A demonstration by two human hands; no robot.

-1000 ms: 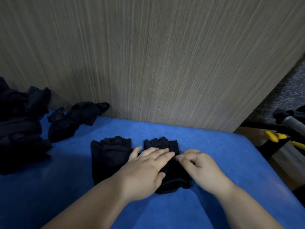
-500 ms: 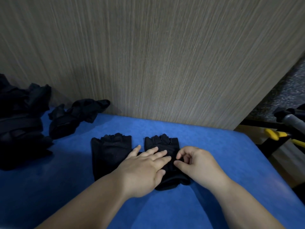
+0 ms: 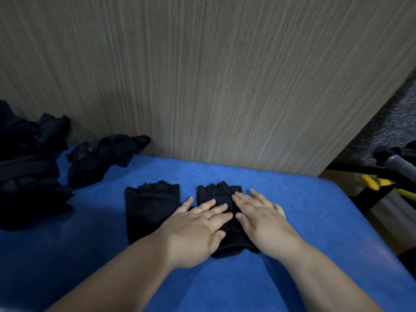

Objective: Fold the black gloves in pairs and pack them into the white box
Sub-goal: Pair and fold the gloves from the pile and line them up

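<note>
Right of the fingers (image 3: 247, 202), the bare blue padded counter (image 3: 326, 221) runs to its edge. Ahead, a grey wood-grain wall panel (image 3: 225, 86) blocks reach. Left lie a flat black fingerless glove (image 3: 148, 206), crumpled black gloves (image 3: 101, 158) and a heaped black glove pile (image 3: 27, 176).

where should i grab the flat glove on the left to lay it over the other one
Pinch the left glove by its outer left edge, coming from the left: it lies flat, that edge bare, while the left hand covers its lower right corner.
</note>
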